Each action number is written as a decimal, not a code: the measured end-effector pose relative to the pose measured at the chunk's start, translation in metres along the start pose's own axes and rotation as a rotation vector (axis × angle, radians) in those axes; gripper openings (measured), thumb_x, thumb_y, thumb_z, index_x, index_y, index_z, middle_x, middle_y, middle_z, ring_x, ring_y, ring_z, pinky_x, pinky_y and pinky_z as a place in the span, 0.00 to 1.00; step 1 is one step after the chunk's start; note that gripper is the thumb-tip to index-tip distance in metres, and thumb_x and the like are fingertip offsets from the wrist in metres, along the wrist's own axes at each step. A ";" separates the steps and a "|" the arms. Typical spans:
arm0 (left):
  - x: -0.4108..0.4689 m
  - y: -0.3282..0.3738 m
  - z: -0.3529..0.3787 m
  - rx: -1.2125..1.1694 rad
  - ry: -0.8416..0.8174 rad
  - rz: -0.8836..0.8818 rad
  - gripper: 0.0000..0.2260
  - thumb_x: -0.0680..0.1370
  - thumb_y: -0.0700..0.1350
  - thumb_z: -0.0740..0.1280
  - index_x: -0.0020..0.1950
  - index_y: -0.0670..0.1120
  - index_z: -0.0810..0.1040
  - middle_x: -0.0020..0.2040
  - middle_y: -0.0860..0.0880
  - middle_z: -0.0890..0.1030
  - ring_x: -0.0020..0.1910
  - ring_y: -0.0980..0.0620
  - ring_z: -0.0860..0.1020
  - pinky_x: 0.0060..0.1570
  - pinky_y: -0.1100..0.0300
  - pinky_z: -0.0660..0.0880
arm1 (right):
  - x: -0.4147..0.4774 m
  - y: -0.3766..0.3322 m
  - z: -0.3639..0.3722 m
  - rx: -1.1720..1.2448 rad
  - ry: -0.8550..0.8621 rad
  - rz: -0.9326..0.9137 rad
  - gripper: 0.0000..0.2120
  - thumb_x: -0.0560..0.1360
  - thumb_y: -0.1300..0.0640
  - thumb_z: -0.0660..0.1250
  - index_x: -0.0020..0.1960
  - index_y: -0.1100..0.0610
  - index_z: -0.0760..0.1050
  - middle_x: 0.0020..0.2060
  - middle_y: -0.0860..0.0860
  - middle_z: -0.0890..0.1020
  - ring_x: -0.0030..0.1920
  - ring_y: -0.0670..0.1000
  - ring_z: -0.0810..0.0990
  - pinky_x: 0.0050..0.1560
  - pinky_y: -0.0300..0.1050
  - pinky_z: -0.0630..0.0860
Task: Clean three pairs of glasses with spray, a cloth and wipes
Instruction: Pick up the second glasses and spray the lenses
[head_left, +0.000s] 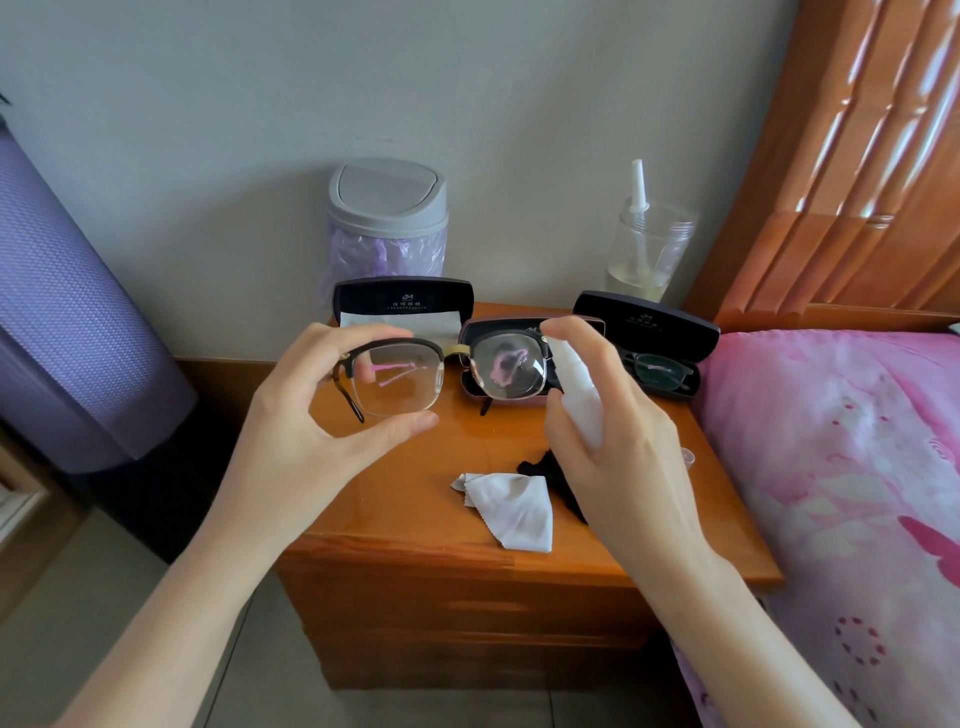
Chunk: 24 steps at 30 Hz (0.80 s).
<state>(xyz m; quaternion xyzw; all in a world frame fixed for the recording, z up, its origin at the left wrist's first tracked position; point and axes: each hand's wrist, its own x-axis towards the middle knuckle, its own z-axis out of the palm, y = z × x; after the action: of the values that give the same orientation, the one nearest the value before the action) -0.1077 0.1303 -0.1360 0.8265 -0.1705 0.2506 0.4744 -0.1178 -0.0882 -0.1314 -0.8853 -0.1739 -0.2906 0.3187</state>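
My left hand (306, 415) pinches a pair of black half-rim glasses (447, 371) by the left lens rim, holding them up over the wooden nightstand (467, 551). The right lens is misted with spray. My right hand (602, 431) grips a small white spray bottle (579, 395), forefinger on top of its nozzle, close to that lens. A white cloth (511, 506) lies crumpled on the nightstand beside a black cloth (545, 467). Another pair of glasses (662, 371) lies in the open black case (649, 332) at the right.
Two more open cases, one black (402, 304) and one pinkish (519, 400), stand behind the held glasses. A grey lidded bin (387, 218) and a clear jar (649, 249) sit at the back. A pink bed (841, 467) borders the right; a purple roll (67, 312) stands left.
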 end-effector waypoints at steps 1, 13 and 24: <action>0.000 0.000 0.000 -0.002 -0.001 0.001 0.26 0.65 0.58 0.73 0.61 0.55 0.76 0.45 0.55 0.75 0.53 0.52 0.77 0.59 0.63 0.73 | 0.000 0.000 0.000 -0.020 0.000 0.000 0.24 0.75 0.63 0.60 0.67 0.45 0.62 0.40 0.46 0.77 0.29 0.48 0.75 0.27 0.42 0.73; 0.000 0.002 0.002 0.018 -0.007 0.033 0.26 0.65 0.58 0.74 0.61 0.56 0.75 0.46 0.59 0.75 0.53 0.56 0.76 0.58 0.68 0.72 | 0.000 -0.003 -0.001 0.013 0.028 -0.016 0.25 0.75 0.62 0.61 0.67 0.43 0.61 0.41 0.47 0.78 0.28 0.48 0.74 0.26 0.44 0.72; -0.008 0.013 0.020 0.040 -0.015 0.095 0.24 0.68 0.57 0.73 0.61 0.51 0.77 0.46 0.61 0.72 0.47 0.58 0.73 0.53 0.70 0.69 | -0.009 -0.035 0.008 -0.037 -0.074 -0.180 0.22 0.76 0.57 0.55 0.69 0.48 0.58 0.41 0.52 0.78 0.28 0.53 0.77 0.23 0.48 0.76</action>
<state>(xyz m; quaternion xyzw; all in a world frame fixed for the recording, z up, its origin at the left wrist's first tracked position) -0.1157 0.1064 -0.1399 0.8286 -0.2081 0.2699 0.4442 -0.1387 -0.0581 -0.1255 -0.8818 -0.2590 -0.2885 0.2684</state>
